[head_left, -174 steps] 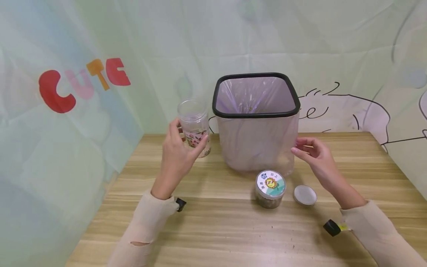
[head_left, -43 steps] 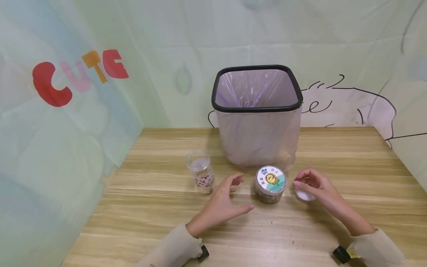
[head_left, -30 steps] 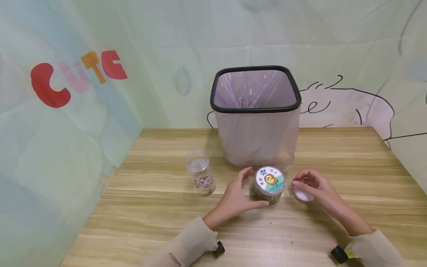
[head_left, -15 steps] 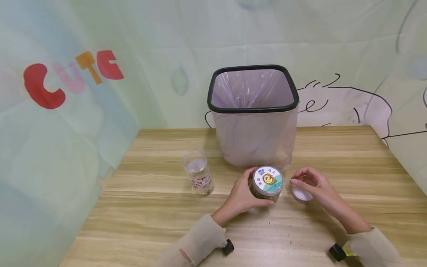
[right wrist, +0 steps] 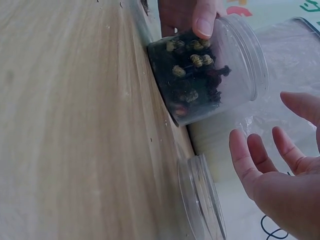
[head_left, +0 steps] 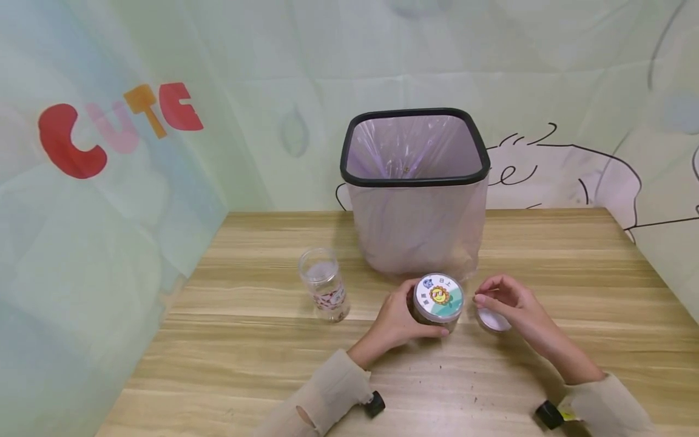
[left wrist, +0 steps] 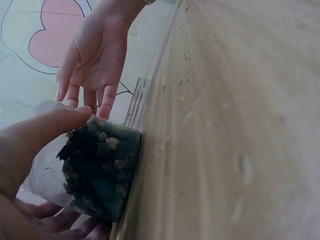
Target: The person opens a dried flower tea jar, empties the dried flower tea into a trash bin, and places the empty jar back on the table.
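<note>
A squat clear jar [head_left: 439, 297] with a sunflower label on its top stands in front of the bin. Dark dried material with small pale flower buds [right wrist: 197, 60] fills its lower part. My left hand [head_left: 401, 315] grips the jar from the left, thumb along the near side. Over a small round lid [head_left: 494, 320] on the table, my right hand [head_left: 508, 300] hovers with loosely bent fingers, holding nothing. In the right wrist view, those fingers [right wrist: 242, 155] are apart from both lid and jar. An uncapped clear cup [head_left: 324, 285] with a printed band stands to the left.
Behind the jar is a bin [head_left: 417, 227] with a black rim and a plastic liner. Small dark crumbs lie on the wooden table [head_left: 262, 358] in front of the jar. Printed cloth walls [head_left: 273, 121] border the table at the back and sides.
My left hand has set the clear cup down nearer me, let go, and moved right to grip the jar. My right hand has come from the bin's side to above the lid.
</note>
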A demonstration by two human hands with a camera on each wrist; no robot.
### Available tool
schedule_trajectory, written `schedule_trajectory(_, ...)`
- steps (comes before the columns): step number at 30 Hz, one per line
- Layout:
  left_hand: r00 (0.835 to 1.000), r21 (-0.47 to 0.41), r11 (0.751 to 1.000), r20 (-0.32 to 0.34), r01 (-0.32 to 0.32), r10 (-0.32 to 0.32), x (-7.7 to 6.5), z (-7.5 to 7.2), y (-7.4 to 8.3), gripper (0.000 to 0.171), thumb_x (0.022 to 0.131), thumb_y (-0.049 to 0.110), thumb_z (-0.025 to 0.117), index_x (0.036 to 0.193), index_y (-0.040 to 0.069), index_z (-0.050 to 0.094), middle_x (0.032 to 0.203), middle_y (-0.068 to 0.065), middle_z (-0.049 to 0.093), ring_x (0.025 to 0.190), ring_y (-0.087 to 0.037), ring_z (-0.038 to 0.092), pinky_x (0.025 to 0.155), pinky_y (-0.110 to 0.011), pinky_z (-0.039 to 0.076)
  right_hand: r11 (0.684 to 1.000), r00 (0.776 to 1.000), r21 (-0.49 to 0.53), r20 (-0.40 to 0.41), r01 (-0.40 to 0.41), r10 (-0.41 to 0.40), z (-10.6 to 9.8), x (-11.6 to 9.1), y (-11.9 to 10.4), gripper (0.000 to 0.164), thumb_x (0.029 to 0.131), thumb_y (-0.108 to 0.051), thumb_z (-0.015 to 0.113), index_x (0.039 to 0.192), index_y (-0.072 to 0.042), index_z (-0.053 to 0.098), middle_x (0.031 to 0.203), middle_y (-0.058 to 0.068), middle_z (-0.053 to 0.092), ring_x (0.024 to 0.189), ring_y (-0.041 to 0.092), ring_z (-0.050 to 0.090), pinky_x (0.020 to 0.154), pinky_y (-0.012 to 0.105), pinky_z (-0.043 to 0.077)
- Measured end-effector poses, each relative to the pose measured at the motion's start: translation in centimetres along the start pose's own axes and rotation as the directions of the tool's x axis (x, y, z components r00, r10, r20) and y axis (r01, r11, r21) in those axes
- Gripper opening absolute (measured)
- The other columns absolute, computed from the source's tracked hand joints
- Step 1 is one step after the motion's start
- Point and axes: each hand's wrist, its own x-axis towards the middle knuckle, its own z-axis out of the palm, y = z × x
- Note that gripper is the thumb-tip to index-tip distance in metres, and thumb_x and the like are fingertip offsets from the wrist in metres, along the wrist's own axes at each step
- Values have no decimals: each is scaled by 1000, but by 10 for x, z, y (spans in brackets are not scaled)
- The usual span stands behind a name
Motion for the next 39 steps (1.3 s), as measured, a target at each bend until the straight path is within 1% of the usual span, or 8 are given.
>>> schedule_trajectory(4, 1000, -27, 1000, 7, -16, 16, -1, -1, -1, 90, 62, 27, 97, 137, 7, 51, 128, -1, 60, 120, -15, 57, 103, -29, 45, 1000, 1000, 7, 11, 2, -2, 0, 2, 0, 24, 97, -10, 65, 112, 6, 55, 104, 0, 66, 97, 9, 64, 84, 19, 49)
schedule_trajectory(8, 999, -56, 998, 9, -37, 37, -2, -1, -2, 88, 61, 27, 98, 135, 9, 53, 126, 2, 61, 117, -12, 58, 101, -26, 45, 1000, 1000, -7, 21, 2, -2, 0, 2, -3, 25, 98, -11, 63, 114, 6, 54, 107, 6, 65, 99, 9, 64, 85, 19, 48)
schedule_trajectory(14, 996, -40, 995, 4, -91, 91, -3, -4, 4, 86, 62, 29, 97, 135, 12, 54, 124, 6, 60, 113, -9, 58, 98, -26, 47, 998, 1000, -67, 16, 14, -13, -3, 2, -15, 24, 100, -15, 62, 115, 3, 55, 110, 11, 65, 100, 8, 62, 86, 18, 48)
schedule_trajectory(19, 990, -27, 990, -8, -139, 139, -2, -10, 11, 86, 63, 29, 96, 136, 12, 53, 125, 7, 59, 115, -7, 56, 100, -25, 46, 991, 996, -102, 23, 88, -86, -3, 2, -28, 23, 100, -11, 60, 117, 4, 55, 114, 18, 63, 104, 8, 60, 88, 16, 48)
schedule_trajectory(24, 984, -22, 984, -19, -177, 177, -3, -21, 19, 86, 65, 28, 95, 137, 11, 52, 127, 6, 58, 117, -7, 55, 101, -24, 45, 980, 987, -116, 45, 161, -157, 1, 5, -44, 28, 99, -9, 61, 122, 5, 54, 119, 18, 61, 108, 10, 59, 90, 17, 50)
schedule_trajectory(27, 979, 6, 980, -35, -199, 199, -4, -28, 23, 86, 65, 30, 95, 138, 13, 52, 127, 6, 58, 118, -7, 55, 101, -26, 45, 975, 980, -108, 60, 197, -191, 5, 8, -52, 31, 98, -7, 63, 124, 6, 54, 121, 17, 60, 109, 11, 60, 90, 18, 51)
schedule_trajectory(33, 970, 124, 967, -77, -221, 232, -5, -39, 28, 89, 64, 38, 94, 139, 17, 51, 130, 7, 57, 121, -9, 52, 104, -34, 44, 964, 966, -75, 75, 254, -249, 12, 14, -62, 34, 95, -1, 66, 127, 4, 55, 122, 16, 59, 110, 10, 59, 90, 19, 52)
schedule_trajectory(39, 955, 162, 954, -117, -251, 271, -7, -47, 33, 90, 62, 37, 95, 139, 17, 53, 127, 5, 58, 119, -11, 52, 103, -39, 44, 958, 959, -68, 82, 278, -273, 18, 18, -72, 40, 93, 0, 68, 130, 3, 55, 124, 14, 59, 111, 12, 57, 89, 20, 52)
